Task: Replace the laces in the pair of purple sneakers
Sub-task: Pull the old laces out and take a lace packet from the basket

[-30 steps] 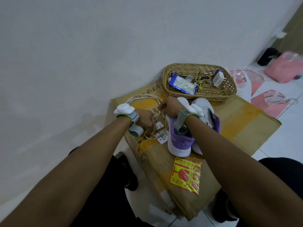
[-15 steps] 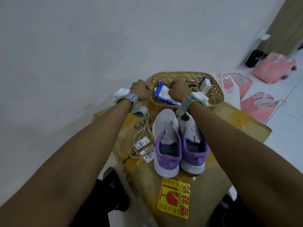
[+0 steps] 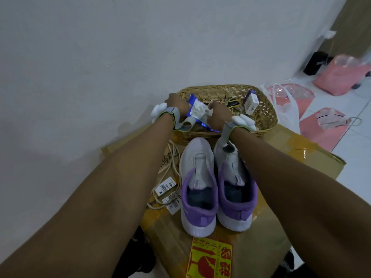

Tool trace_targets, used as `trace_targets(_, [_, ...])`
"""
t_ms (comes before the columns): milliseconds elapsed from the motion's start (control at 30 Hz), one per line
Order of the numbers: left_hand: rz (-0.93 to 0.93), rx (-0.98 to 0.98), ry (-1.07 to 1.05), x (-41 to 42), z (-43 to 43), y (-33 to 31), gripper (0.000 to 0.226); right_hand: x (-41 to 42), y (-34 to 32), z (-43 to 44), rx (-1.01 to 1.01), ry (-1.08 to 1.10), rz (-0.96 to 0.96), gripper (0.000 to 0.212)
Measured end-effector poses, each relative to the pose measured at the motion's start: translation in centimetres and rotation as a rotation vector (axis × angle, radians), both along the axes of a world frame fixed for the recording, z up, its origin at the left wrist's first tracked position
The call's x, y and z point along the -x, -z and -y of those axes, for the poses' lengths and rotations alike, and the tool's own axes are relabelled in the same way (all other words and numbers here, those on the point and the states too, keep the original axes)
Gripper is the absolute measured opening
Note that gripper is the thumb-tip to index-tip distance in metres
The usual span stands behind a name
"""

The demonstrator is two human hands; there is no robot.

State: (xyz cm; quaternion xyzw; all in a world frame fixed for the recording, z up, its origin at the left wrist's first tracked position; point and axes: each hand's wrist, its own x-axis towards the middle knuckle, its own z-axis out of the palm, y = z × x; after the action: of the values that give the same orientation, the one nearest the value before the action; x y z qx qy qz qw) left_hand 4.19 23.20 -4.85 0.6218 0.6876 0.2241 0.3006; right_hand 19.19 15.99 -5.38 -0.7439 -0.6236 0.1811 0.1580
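Observation:
Two purple and white sneakers stand side by side on a cardboard box (image 3: 285,169), heels toward me, with no laces in them: the left sneaker (image 3: 197,183) and the right sneaker (image 3: 233,187). A coil of cream laces (image 3: 170,177) with paper tags lies left of them. At the wicker basket (image 3: 263,115) behind the shoes, my left hand (image 3: 177,106) and my right hand (image 3: 217,115) both grip a blue and white packet (image 3: 197,111), one at each end.
The basket also holds a small white and purple box (image 3: 251,102) and a dark yellow-trimmed item (image 3: 233,103). A white wall stands close on the left. Pink bags (image 3: 341,77) and a clear plastic bag (image 3: 287,109) lie on the tiled floor to the right.
Both hands left the cream laces beside the shoes, reached forward to the basket and took hold of the blue and white packet. The view tilted up, showing both sneakers fully.

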Motion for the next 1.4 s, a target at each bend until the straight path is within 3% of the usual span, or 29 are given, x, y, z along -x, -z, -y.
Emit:
trace_targets(67, [0.136, -0.013, -0.046, 0.1, 0.7, -1.5, 0.024, -0.6, -1.0, 1.3, -0.092, 0.056, -0.113, 0.035])
trace_targets(200, [0.311, -0.103, 0.017, 1.1, 4.8, -6.8, 0.026, -1.2, -5.1, 4.7, -0.246, 0.123, -0.417, 0.014])
trace_targets(300, [0.437, -0.140, 0.031, 1.6, 8.6, -9.4, 0.007, 0.0, -8.4, 6.9, -0.246, 0.094, -0.714, 0.020])
trace_targets(367, [0.482, -0.146, 0.075, 1.9, 11.5, -11.1, 0.009, 1.1, -10.9, 9.3, -0.289, 0.034, -0.764, 0.027])
trace_targets(467, [0.521, -0.153, 0.121, 2.4, 14.8, -13.4, 0.014, 1.9, -13.4, 11.7, -0.349, -0.005, -0.719, 0.038])
trace_targets(633, [0.581, -0.116, 0.176, 3.2, 18.5, -16.3, 0.020, 2.1, -15.4, 13.7, -0.356, -0.067, -0.696, 0.027])
trace_targets(833, [0.767, 0.115, 0.111, 3.5, 19.7, -17.8, 0.018, 1.9, -17.4, 14.6, -0.355, -0.096, -0.622, 0.022])
trace_targets(933, [0.712, 0.041, 0.074, 2.8, 19.5, -18.3, 0.017, 1.6, -18.4, 14.8, -0.338, -0.081, -0.537, 0.025])
trace_targets(1200, [0.333, -0.241, -0.082, 1.7, 18.1, -18.2, 0.022, 1.0, -18.1, 15.2, -0.192, -0.028, -0.434, 0.023])
trace_targets(1400, [0.310, -0.237, 0.119, 2.0, 18.8, -17.5, 0.003, 1.2, -18.1, 15.6, -0.224, 0.100, -0.368, 0.023])
